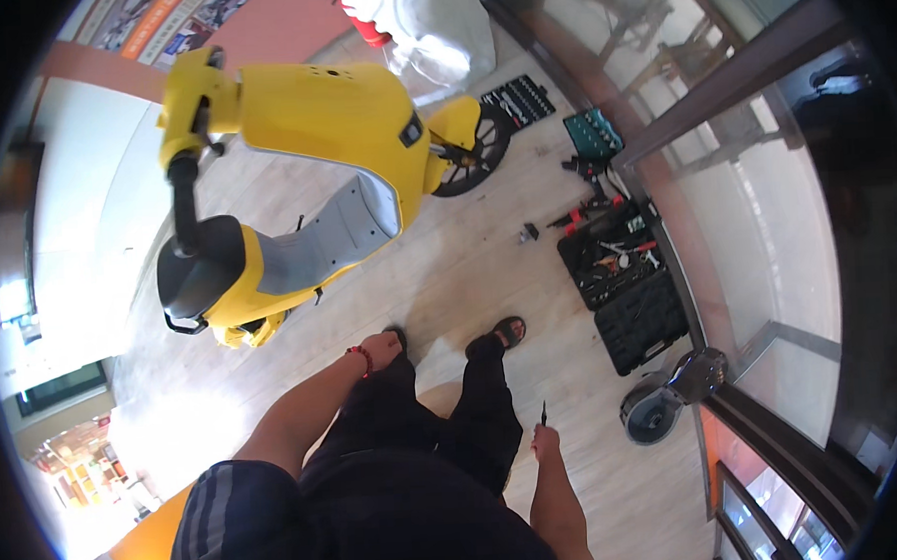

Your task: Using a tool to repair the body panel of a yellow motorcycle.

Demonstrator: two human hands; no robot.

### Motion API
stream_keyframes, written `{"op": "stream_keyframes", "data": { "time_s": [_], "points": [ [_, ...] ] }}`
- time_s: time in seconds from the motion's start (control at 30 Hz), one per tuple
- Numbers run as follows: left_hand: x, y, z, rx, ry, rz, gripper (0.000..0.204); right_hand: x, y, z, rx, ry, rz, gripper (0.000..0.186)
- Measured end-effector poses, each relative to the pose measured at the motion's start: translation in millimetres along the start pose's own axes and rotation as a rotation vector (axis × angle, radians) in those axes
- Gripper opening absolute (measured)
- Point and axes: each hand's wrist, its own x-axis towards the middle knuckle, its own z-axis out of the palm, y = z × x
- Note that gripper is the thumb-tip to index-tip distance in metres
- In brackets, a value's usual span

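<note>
My left hand (381, 350), with a red bead bracelet at the wrist, hangs in front of my left leg. Its fingers look curled in, and whatever they may hold is hidden. Lower and to the right, my right hand (545, 440) is closed around a slim dark tool (544, 414) whose thin tip points away from me. The tool's exact kind is too small to make out. Ahead on the left stands a yellow electric scooter (311, 111) with a black seat (203, 266) and a grey footboard (317, 241). Neither hand touches it.
An open black toolbox (636, 332) with several hand tools lies on the right. Beyond it are a green tool case (592, 134), a socket set (519, 104) and a power drill (589, 167). A round grey-black device (654, 411) stands nearer me, beside the glass partition (735, 197).
</note>
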Motion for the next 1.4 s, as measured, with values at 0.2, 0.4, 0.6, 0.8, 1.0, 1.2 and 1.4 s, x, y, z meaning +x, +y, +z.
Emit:
{"op": "stream_keyframes", "data": {
  "time_s": [0.2,0.4,0.6,0.8,1.0,1.2,1.4],
  "points": [
    [-40.1,-54.7,-35.3,-0.068,0.079,0.170,0.038,-15.4,7.6,22.1,-0.202,0.052,0.033,0.021],
    [-72.2,-215.5,-20.2,-0.243,0.229,0.052,0.035,-30.3,-55.4,100.9,-0.512,0.269,-0.342,0.024],
    [-147.2,-433.0,16.2,-0.231,0.229,-0.196,0.025,-68.0,-120.0,216.2,-0.523,0.349,-0.613,0.035],
    [-218.5,-500.9,62.9,-0.883,0.148,-0.738,0.017,-110.9,-151.4,257.6,-0.825,0.298,-0.802,0.030],
    [-255.9,-435.1,104.1,-1.236,0.371,-0.582,0.031,-96.6,-174.1,244.6,-0.990,-0.004,-0.091,0.031],
    [-311.7,-410.1,153.8,-1.124,0.254,-0.704,0.033,-76.8,-228.5,277.6,-1.292,-0.142,-0.396,0.024],
    [-356.3,-453.0,198.8,-1.445,0.220,-0.868,0.032,-153.6,-268.7,409.7,-0.881,-0.354,-0.423,0.019]
  ]
}}
